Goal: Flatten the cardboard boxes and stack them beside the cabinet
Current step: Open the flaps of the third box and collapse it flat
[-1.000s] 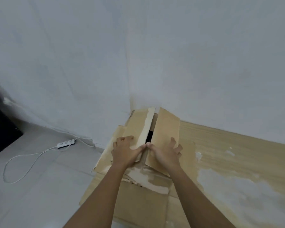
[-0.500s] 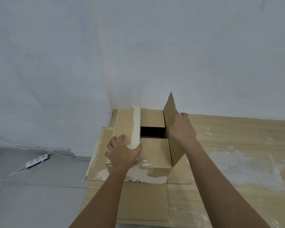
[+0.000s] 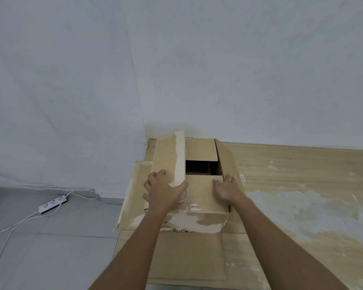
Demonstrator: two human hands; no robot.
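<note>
1. Cardboard box point(image 3: 205, 197) stands on the light wooden counter point(image 3: 302, 168), pushed into the corner where two pale walls point(image 3: 239, 70) meet.
2. Its top is partly open: a dark gap shows between the far short flap point(image 3: 200, 149) and the near short flap point(image 3: 203, 191).
3. On the box's left side, the long flap point(image 3: 168, 155) with a strip of pale tape lies over the top, its far end lifted a little.
4. On the box's right side, the other long flap point(image 3: 228, 160) is folded outward and down.
5. Left hand point(image 3: 164, 193) lies flat on the taped flap near the box's front edge, fingers spread, thumb reaching along the tape; it presses and grips nothing.
6. Right hand point(image 3: 226, 188) rests on the box's front right corner, fingers lightly bent, touching the near short flap without closing round anything.
7. Under the box and in front of it lies a flat cardboard sheet point(image 3: 187, 258); another flat piece point(image 3: 134, 195) sticks out to the box's left.
8. Left of the box, down on the grey floor point(image 3: 50, 248), is a white power strip point(image 3: 52, 204) with its cable.
</note>
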